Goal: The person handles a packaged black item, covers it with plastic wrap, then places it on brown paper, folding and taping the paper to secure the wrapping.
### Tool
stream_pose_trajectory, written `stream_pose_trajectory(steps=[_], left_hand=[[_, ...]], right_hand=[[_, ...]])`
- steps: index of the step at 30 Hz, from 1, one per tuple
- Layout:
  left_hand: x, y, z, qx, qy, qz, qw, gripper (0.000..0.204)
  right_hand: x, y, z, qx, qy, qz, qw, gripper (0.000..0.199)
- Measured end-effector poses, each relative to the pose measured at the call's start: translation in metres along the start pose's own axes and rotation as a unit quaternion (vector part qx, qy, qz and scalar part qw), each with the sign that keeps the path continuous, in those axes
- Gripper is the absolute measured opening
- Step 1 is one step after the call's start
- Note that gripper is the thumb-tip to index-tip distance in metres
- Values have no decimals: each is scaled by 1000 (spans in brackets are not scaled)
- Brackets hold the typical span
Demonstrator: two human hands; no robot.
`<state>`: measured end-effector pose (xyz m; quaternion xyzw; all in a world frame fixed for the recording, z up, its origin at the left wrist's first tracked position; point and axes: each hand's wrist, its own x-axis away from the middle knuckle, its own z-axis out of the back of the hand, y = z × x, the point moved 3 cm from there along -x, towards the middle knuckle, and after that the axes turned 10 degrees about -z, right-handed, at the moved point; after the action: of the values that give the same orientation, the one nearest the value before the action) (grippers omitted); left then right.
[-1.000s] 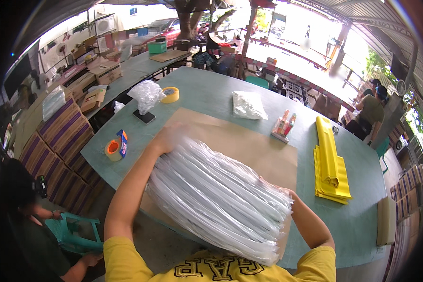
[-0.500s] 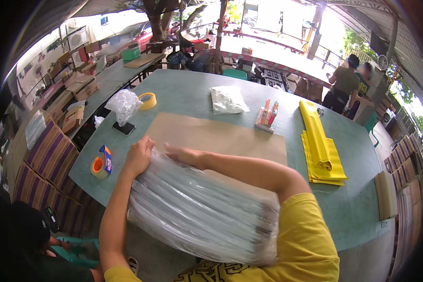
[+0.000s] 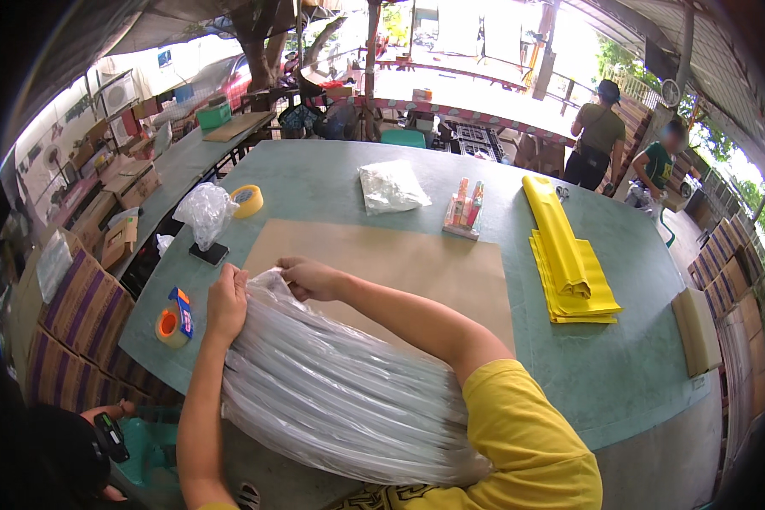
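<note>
A large bundle of clear, ridged plastic hangs over the near table edge and against my body. It looks like a filled plastic bag or wrap; what lies inside is hard to make out. My left hand is closed on its gathered upper left end. Just right of it, my right hand pinches the plastic at the same end, with the fingers curled. Under the right forearm lies a flat brown sheet on the green table.
Left on the table are a tape dispenser, a yellow tape roll, a phone and a crumpled plastic bag. Folded yellow material lies right. Beyond are a white packet and small bottles. A person is near left.
My right hand has drawn back from an outstretched pose and now pinches the plastic beside my left hand. The bundle's end is pulled up between them. A background person in green has moved right.
</note>
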<state>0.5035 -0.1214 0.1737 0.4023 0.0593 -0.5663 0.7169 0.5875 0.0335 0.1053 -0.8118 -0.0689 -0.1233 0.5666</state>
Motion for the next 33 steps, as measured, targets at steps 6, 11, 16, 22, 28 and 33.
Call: stream_pose_trajectory(steps=[6,11,16,22,28,33], left_hand=[[0,-1,-1,50,31,-9,998,14],[-1,3,0,41,-5,-15,999,8],[-1,8,2,34,11,-8,999,11],[19,-36,20,-29,70,-3,997,11],[0,-9,-4,36,53,7,998,14],[5,-24,6,-18,61,30,998,22]], right_hand=[[-2,-15,-8,-43,117,69,990,16],[-22,14,4,77,232,76,967,24],[-50,68,5,126,196,50,971,35],[-48,41,-11,-54,174,8,983,32],[-5,86,74,219,207,-229,926,23],[5,116,13,322,-37,-355,877,39]])
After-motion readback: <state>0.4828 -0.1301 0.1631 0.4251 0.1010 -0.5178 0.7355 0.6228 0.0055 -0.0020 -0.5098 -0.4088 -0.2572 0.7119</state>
